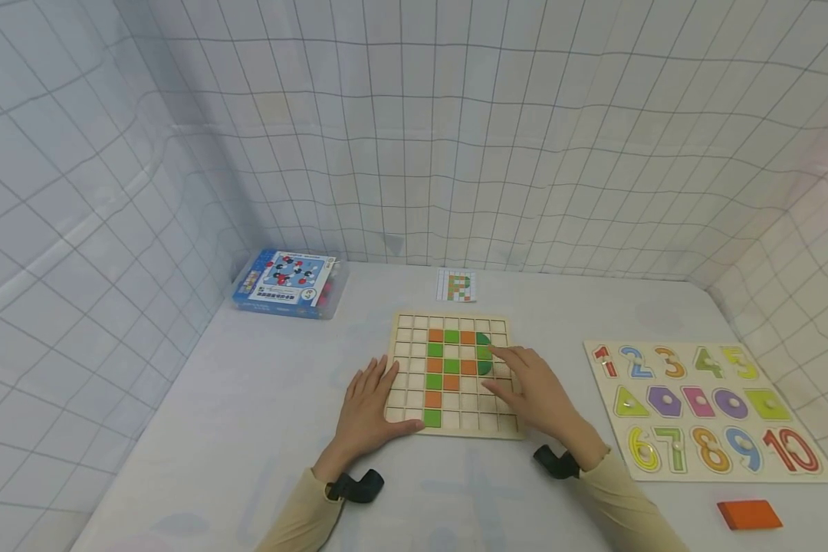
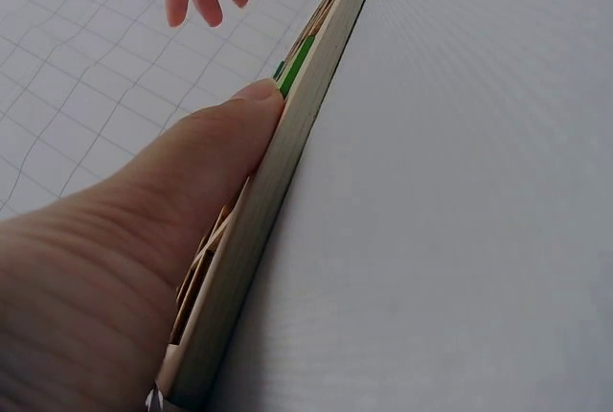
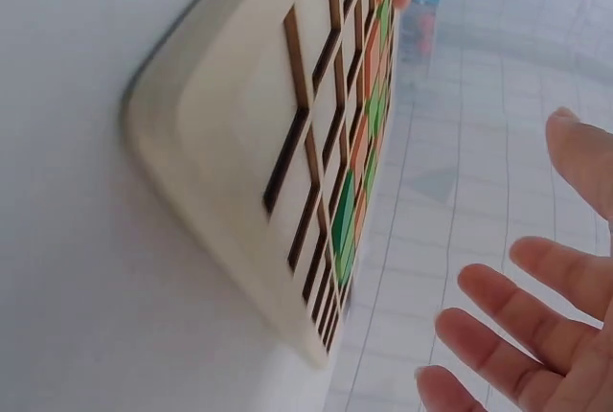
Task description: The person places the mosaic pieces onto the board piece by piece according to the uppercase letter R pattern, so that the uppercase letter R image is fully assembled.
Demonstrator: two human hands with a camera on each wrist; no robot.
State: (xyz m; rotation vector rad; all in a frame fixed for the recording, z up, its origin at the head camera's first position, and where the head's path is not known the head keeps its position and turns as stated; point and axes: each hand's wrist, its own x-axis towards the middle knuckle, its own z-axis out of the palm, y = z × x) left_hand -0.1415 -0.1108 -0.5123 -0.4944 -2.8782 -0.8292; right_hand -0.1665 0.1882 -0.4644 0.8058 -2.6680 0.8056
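Observation:
A wooden grid board [image 1: 469, 434] lies on the table, with orange and green square tiles [image 1: 451, 366] in some of its cells. Two dark green rounded tiles [image 1: 483, 338] sit at the right of the pattern, above and below a green square. My left hand [image 1: 367, 410] rests along the board's left side, fingers spread and fairly straight. Its thumb [image 2: 215, 134] lies over the near edge, the tip beside a green tile [image 2: 295, 69]. Over the board's right side hovers my right hand [image 1: 534, 391], fingers apart and nothing between them in the right wrist view.
Behind the board lies a small pattern card [image 1: 457, 286]. A blue-labelled plastic box [image 1: 290, 282] stands at the back left. To the right are a number and shape puzzle board [image 1: 676, 405] and an orange block [image 1: 749, 515]. Grid-patterned sheeting [image 1: 455, 153] encloses the table.

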